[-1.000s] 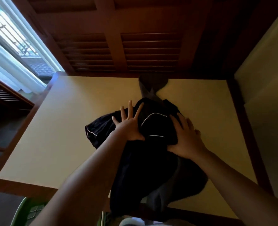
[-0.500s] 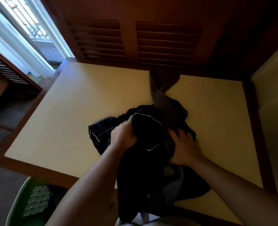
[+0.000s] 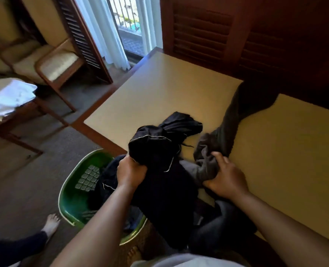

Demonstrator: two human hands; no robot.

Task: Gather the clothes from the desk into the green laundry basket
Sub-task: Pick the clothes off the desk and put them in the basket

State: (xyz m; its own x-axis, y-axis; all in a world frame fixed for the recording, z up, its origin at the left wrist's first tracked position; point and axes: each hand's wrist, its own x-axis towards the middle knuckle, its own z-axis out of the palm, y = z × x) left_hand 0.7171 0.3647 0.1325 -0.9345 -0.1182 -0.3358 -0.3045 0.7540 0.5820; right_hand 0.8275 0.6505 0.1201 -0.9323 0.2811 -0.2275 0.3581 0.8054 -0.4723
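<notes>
A black garment with thin white piping [image 3: 159, 151] is bunched at the near left corner of the cream desk [image 3: 169, 89], and my left hand [image 3: 131, 171] grips it there. Part of it hangs down past the desk edge over the green laundry basket [image 3: 71, 182] on the floor, which holds dark clothes. My right hand [image 3: 225, 176] grips a dark grey garment [image 3: 235, 116] that stretches across the desk toward the far wall. More dark cloth hangs off the near edge between my arms.
Louvred wooden shutters [image 3: 202, 33] back the desk. A cushioned wooden chair [image 3: 52, 64] and white cloth [image 3: 3, 97] on a low table stand at the left. A bare foot [image 3: 51, 226] rests on the carpet beside the basket. A curtained window [image 3: 129, 22] lies beyond.
Both hands have closed on the clothes and dragged them toward the near left desk corner. My view has swung left, bringing the basket and the room into sight.
</notes>
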